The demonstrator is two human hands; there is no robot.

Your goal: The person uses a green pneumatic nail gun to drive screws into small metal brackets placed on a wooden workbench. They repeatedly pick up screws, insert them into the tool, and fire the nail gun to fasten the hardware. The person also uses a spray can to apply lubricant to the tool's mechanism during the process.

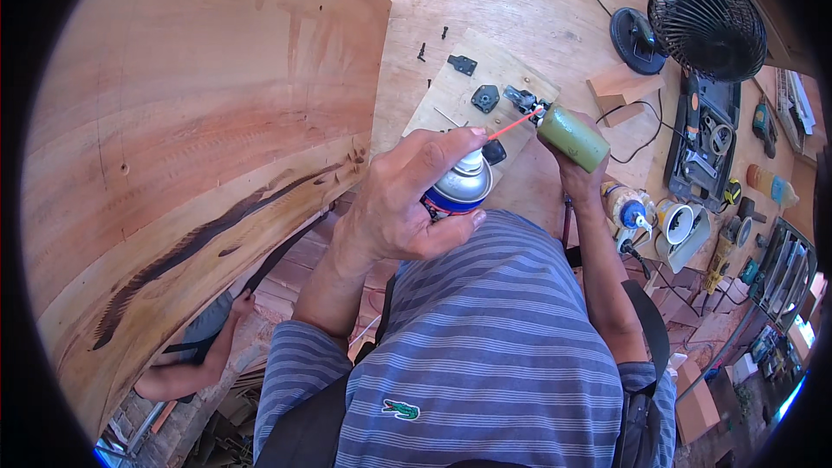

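Note:
My left hand (416, 186) is wrapped round a spray can (462, 186) with a silver top and a blue band, a finger on its white nozzle. A thin red straw (511, 126) runs from the nozzle to the exposed metal end of a green cylindrical tool body (574, 139). That tool body sits in my right hand (579, 175), whose fingers are mostly hidden behind it. Close by, on a thin wooden board (472, 48), lie a black flat part (463, 64), a dark round cap (485, 98) and a dark piece (494, 152) partly covered by the can.
Several dark screws (422, 52) lie left of the board. A big wooden panel (234, 78) stands at left. On the right are a black fan (706, 24), a wood block (624, 91), an open toolbox (700, 143) and a white cup (676, 222). Another person's arm (204, 368) shows lower left.

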